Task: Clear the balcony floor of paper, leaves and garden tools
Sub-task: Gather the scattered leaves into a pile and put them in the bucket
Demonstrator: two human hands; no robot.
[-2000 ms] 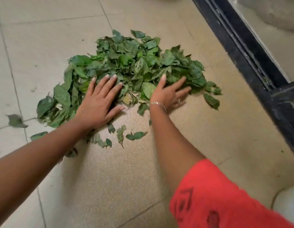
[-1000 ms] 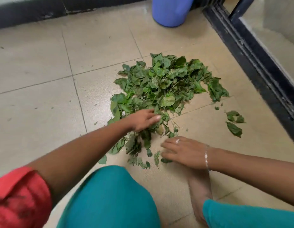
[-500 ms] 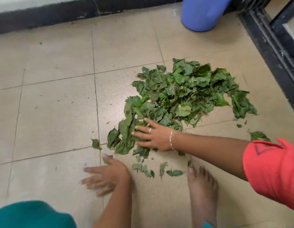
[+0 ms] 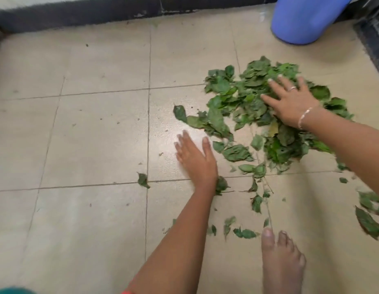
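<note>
Nearest the camera, 1 bare foot stands on the beige floor tiles, with a few small loose leaves lying just ahead of its toes and larger ones off at the right edge. The left forearm reaches up from the bottom of the view, and the left hand is palm down over bare tile, its fingers straight and spread apart and holding nothing. Its fingertips are blurred, so I cannot tell whether they press on the floor. 1 curled leaf lies against that wrist, and 1 stray leaf sits on the grout line well to its left. Just right of the left hand begins the leaf pile, a loose green heap spread across the tiles with scattered pieces trailing toward the foot. The right hand lies flat on top of the pile, fingers straight and fanned apart, pressing on the leaves without gripping them. It wears a ring on 1 finger and a bracelet at the wrist. Beyond the pile stands a blue bucket, near the dark wall base that runs along the far edge of the floor.
</note>
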